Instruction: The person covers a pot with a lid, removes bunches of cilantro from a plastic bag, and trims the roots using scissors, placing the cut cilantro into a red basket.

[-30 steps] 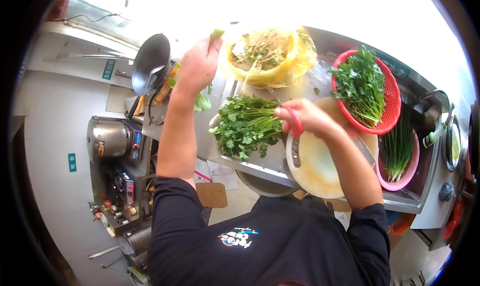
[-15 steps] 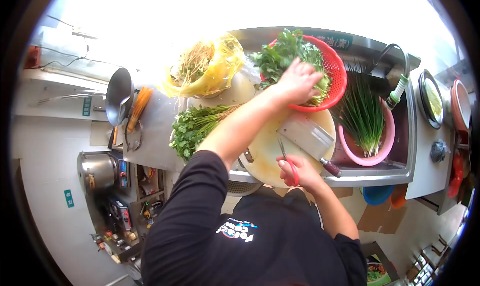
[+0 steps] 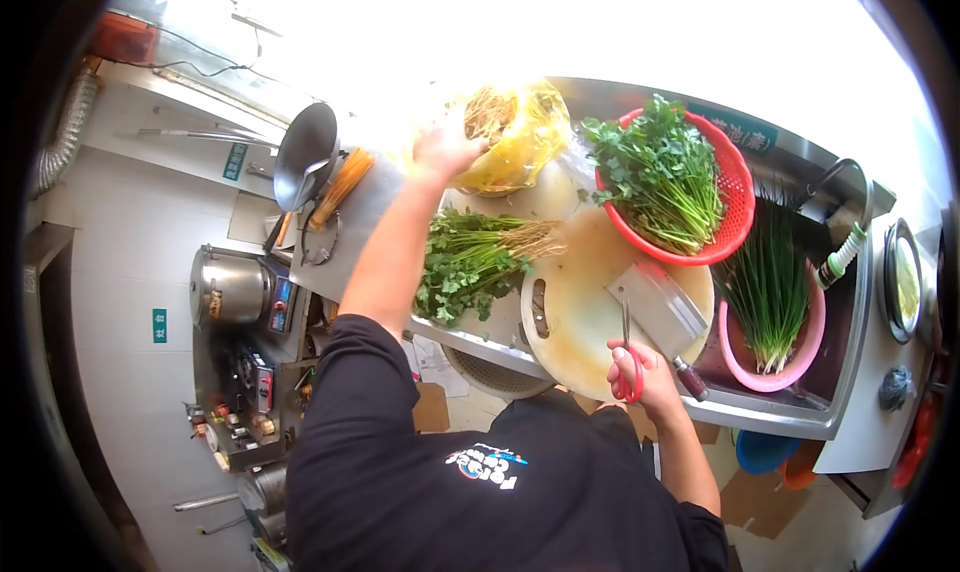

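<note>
My right hand (image 3: 645, 374) is closed on red-handled scissors (image 3: 627, 364), their blades pointing away over the round cutting board (image 3: 575, 322). Stretched out at the upper left, my left hand (image 3: 443, 150) is at the near left side of the yellow bag (image 3: 530, 147) of roots and stems; glare blurs its fingers. Leafy herbs with roots (image 3: 470, 262) lie on the metal counter left of the board. A cleaver (image 3: 657, 304) rests on the board. Behind it stands a red basket (image 3: 738, 197) holding green herbs (image 3: 665, 177).
A pink basin (image 3: 768, 380) with long green stalks (image 3: 768, 302) sits in the sink at the right, near a faucet (image 3: 842, 257). At the left are a wok (image 3: 305, 152), orange sticks (image 3: 343, 187) and a steel pot (image 3: 232, 287).
My left hand has moved from over the red basket to the yellow bag. My right hand still holds the scissors near the board's front edge. The camera view has shifted.
</note>
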Demonstrator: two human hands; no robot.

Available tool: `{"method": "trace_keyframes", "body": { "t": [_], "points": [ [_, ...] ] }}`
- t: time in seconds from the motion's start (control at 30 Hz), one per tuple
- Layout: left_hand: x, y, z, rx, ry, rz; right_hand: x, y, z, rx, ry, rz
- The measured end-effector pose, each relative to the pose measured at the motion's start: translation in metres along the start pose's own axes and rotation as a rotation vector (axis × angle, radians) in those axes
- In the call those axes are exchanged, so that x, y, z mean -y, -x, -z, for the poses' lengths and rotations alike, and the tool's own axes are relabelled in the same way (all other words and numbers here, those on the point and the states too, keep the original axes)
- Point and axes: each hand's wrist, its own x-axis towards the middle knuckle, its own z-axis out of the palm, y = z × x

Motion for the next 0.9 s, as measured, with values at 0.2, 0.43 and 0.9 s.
{"method": "trace_keyframes", "body": {
  "t": [0.2, 0.43, 0.9],
  "points": [
    [0.024, -0.043, -0.013, 0.792, -0.08, 0.123, 0.005, -0.017, -0.023, -0.019, 0.041, -0.019],
    [0.048, -0.034, -0.053, 0.838, -0.218, 0.006, 0.001, -0.022, -0.039, -0.092, 0.013, 0.03],
    [0.084, -0.049, -0.002, 0.796, -0.164, 0.033, -0.002, -0.025, -0.059, -0.091, 0.031, 0.001]
  ]
}}
